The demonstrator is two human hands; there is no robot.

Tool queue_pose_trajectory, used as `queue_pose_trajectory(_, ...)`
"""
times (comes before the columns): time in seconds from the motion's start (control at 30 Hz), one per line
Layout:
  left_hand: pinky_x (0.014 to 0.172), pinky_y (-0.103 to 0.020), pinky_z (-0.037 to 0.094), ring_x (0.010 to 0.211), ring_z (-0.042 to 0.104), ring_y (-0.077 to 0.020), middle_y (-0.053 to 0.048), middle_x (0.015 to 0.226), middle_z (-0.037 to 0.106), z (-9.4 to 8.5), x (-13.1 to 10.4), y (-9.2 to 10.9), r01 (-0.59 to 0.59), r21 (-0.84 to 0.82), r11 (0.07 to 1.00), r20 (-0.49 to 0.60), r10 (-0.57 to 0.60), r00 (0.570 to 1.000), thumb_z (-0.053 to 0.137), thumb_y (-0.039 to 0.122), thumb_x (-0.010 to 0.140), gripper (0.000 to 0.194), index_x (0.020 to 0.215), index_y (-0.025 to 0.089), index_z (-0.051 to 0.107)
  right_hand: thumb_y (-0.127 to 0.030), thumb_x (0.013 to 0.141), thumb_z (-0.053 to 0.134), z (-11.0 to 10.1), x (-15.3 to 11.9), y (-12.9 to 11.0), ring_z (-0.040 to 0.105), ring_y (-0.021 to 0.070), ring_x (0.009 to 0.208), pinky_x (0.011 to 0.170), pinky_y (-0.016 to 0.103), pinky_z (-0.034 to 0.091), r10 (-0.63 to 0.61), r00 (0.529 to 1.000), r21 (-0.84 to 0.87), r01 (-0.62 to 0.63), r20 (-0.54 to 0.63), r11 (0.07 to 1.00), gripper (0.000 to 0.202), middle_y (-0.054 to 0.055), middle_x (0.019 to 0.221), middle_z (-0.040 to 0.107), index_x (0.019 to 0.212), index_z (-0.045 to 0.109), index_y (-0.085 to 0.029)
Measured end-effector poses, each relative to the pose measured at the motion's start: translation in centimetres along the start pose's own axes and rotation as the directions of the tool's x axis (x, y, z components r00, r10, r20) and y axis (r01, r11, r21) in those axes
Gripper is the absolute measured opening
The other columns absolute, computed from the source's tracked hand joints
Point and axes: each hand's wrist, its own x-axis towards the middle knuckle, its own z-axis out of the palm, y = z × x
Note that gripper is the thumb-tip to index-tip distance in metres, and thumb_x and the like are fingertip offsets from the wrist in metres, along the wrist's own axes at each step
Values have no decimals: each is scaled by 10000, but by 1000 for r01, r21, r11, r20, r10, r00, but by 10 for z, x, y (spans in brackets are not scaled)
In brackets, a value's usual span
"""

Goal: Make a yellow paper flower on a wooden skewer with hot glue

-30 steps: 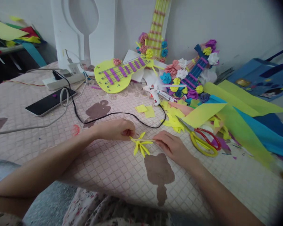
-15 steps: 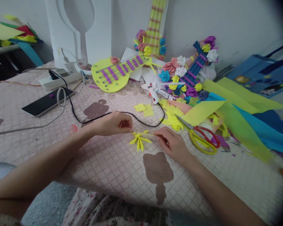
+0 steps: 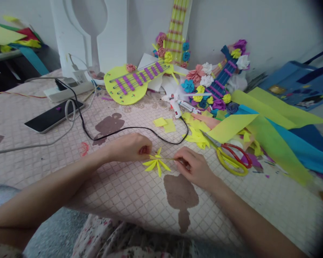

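Note:
Between my hands is a yellow paper flower with several narrow pointed petals spread like a star, just above the tablecloth. A thin pale strip runs level across it. My left hand is closed in a pinch at the strip's left end, by the flower's edge. On the other side, the fingers of my right hand are pinched on the strip's right end. The fingers hide both ends, and whether the strip is fixed to the flower I cannot tell.
Scissors lie right of my hands, beside yellow paper scraps and blue crepe paper. A glue gun trails a black cord. Paper guitars, a phone and a power strip are further back.
The flower has tipped, so its petals now fan out more towards me and one points up. My left hand has dropped slightly; my right hand has shifted a little.

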Motion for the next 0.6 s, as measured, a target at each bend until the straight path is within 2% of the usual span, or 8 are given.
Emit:
queue_pose_trajectory(0.17,547,-185,320,582,506,-76,23,670,595,-1,0,0,-6,-39,999,15,6,1000,566,216,769,67,749,170,611,-221,875,481,1,0,-9,563,109,710,617,223,414,-76,994,-111,85,82,990,76,13,809,605,880,550,-190)
queue_pose_trajectory(0.3,515,-187,300,551,490,-74,23,649,580,1,1,4,29,-26,999,-29,-30,999,559,249,775,108,726,165,606,-238,885,480,0,-1,-12,583,114,734,620,231,420,-97,993,-177,109,71,978,124,16,832,622,942,579,-191)
queue_pose_trajectory(0.43,499,-188,286,529,478,-72,20,629,579,3,1,8,69,-21,997,-62,-70,996,556,271,777,141,705,159,604,-207,897,469,-2,-3,-18,593,119,780,637,236,427,-184,981,-206,193,65,959,193,27,917,640,1048,588,-220)
queue_pose_trajectory(0.6,496,-185,285,512,464,-66,25,620,586,4,1,10,81,-15,997,-60,-82,995,564,272,773,147,688,157,599,-217,893,469,-1,-4,-25,573,120,702,586,255,394,-217,962,-263,255,164,931,205,26,897,635,1044,608,-229)
